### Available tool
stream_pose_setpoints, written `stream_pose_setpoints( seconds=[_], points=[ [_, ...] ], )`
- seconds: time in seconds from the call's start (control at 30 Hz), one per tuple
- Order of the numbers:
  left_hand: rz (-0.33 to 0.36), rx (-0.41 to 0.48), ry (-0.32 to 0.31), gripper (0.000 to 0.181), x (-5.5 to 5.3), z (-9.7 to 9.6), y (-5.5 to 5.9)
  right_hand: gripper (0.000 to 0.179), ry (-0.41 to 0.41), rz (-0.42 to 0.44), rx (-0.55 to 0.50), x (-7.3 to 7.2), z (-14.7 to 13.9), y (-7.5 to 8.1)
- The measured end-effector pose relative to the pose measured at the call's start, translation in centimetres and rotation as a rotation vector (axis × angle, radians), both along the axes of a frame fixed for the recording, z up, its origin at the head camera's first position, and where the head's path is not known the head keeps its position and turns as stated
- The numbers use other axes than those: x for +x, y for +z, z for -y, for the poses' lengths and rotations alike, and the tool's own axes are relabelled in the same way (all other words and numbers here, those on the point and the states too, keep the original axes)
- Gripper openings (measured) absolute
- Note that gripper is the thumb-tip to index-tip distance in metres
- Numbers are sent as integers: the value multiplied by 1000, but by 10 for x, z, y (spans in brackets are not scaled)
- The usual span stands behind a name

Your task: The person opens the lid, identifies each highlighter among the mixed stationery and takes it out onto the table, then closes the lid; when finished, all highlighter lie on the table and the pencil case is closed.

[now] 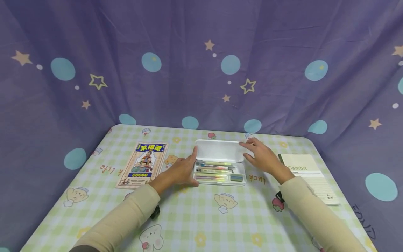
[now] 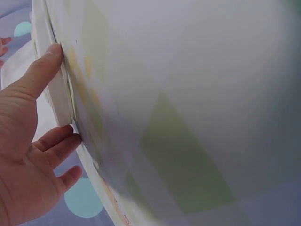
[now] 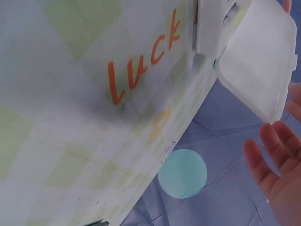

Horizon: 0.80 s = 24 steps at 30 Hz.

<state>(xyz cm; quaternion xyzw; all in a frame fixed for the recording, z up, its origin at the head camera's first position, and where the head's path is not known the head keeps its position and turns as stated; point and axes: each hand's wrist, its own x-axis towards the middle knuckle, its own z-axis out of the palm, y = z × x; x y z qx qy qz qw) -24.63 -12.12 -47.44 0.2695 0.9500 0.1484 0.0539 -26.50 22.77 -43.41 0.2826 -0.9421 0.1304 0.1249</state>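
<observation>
White pencil case, green-checked tablecloth, purple star-patterned curtain

Purple curtain behind table and along both sides, hanging in soft folds. Printed on it: blue dots, pale stars, small white spots. Table corners at far side rounded. Green-and-white checked tablecloth with cartoon bears, yellow flowers, strawberries, orange word "luck". Light soft, curtain dimmer than tablecloth.

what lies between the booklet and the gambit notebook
The head view shows the open pencil case on the checked cloth, the left hand at its left end and the right hand at its lid.
</observation>
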Motion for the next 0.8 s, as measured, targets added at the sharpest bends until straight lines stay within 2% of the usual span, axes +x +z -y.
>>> stream_pose_setpoints(
  seconds=[0.13, 0.23, 0.4, 0.6, 0.8],
  points=[
    [20, -1, 6, 152, 0, 0, 1, 46, 18, -27, -17, 2, 2, -3],
    [30, 9, 7, 152, 0, 0, 1, 43, 52, -6, -16, 1, 5, -7],
    [36, 4, 24, 152, 0, 0, 1, 40, 129, 92, 11, -5, 12, -14],
    [40, 5, 5, 152, 0, -1, 1, 39, 126, 223, 30, -6, 20, -26],
    [82, 35, 26, 153, 0, -1, 0, 34, 173, 195, 42, -6, 26, -33]
  ],
)
